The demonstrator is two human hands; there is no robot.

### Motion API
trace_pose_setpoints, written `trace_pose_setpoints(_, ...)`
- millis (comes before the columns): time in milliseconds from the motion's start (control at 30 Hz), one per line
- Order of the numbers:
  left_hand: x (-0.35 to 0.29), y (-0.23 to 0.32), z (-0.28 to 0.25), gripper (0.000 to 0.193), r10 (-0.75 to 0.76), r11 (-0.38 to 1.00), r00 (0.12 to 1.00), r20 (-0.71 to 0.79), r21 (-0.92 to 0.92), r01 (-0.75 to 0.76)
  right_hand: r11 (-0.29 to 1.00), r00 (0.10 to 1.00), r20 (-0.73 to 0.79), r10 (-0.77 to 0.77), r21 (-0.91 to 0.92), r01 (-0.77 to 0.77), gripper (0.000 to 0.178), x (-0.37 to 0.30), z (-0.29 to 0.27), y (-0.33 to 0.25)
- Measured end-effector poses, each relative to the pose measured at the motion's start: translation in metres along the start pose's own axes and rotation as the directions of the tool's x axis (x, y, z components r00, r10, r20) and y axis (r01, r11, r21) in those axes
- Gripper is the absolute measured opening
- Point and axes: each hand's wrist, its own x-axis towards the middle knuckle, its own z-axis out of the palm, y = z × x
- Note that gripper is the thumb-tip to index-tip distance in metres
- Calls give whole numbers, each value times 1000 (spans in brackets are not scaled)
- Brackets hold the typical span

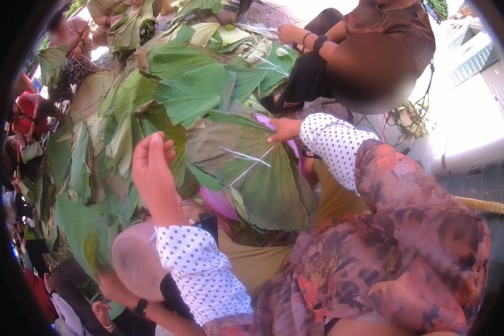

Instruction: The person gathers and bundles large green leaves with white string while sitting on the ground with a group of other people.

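A large lotus leaf [252, 190], green and partly browned, lies over my lap on a purple-pink tray or basin [218, 203] that shows only at its edges. White string [246, 159] crosses the leaf. My right hand [286, 130] is closed at the leaf's far right edge, fingertips pressed on it; one end of the string runs up close to these fingers. Raised to the left of the leaf, my left hand [155, 171] has its thumb and fingers drawn together in a pinch. Whatever might be between them is too small to make out.
A big heap of lotus leaves [193, 84] spreads ahead and to the left. A co-worker in dark clothes [375, 50] sits at the far right. Beside my left forearm are a round pinkish-brown shape [137, 260] and another person's hand [115, 288]. A coil of cord [409, 120] lies right.
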Motion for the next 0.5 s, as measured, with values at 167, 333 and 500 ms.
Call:
trace_pose_setpoints(167, 2, -2, 0, 22, -4, 1000, 1000, 15, 9, 4, 995, 1000, 7, -24, 96, 23, 82, 13, 21, 5)
trace_pose_setpoints(333, 4, -3, 2, 22, -16, 998, 1000, 9, 59, 15, 985, 996, -80, 31, 170, -16, 91, 6, 16, 12)
trace_pose_setpoints(500, 7, -10, 5, 21, -16, 999, 999, 48, 52, 13, 946, 995, 39, 92, 310, -99, 93, -8, -1, -7)
